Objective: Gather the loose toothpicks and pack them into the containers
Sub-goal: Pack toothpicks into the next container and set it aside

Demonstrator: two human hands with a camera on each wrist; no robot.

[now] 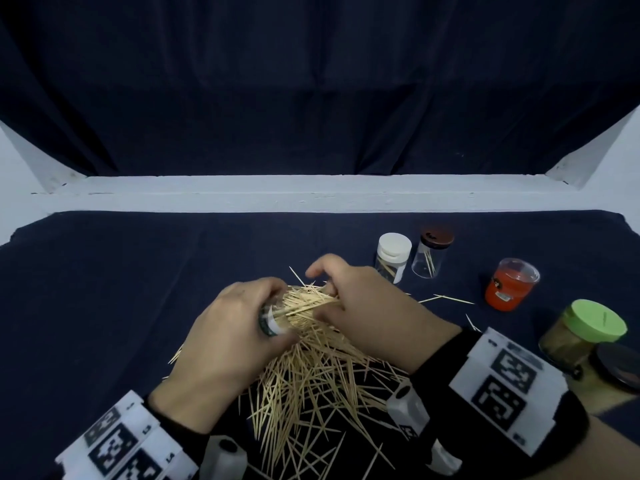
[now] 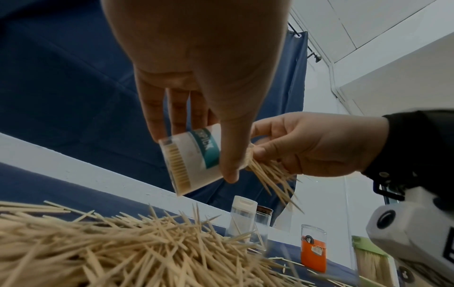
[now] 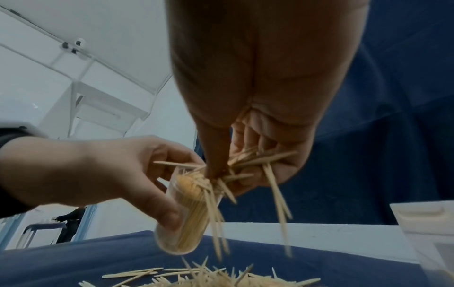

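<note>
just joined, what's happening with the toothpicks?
A person is packing toothpicks. The left hand grips a clear container, tilted and already fairly full. The right hand holds a bundle of toothpicks at its open mouth, with a few dangling loose. A big loose pile lies on the dark cloth below. Other containers stand to the right, including a white-lidded one and an orange one.

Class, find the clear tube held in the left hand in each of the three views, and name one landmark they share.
Head: tube left of centre, gripped by the left hand.
Left wrist: centre, teal label.
Right wrist: lower centre.
Shared landmark: toothpick pile, lower centre in head, bottom left in left wrist, bottom in right wrist.
</note>
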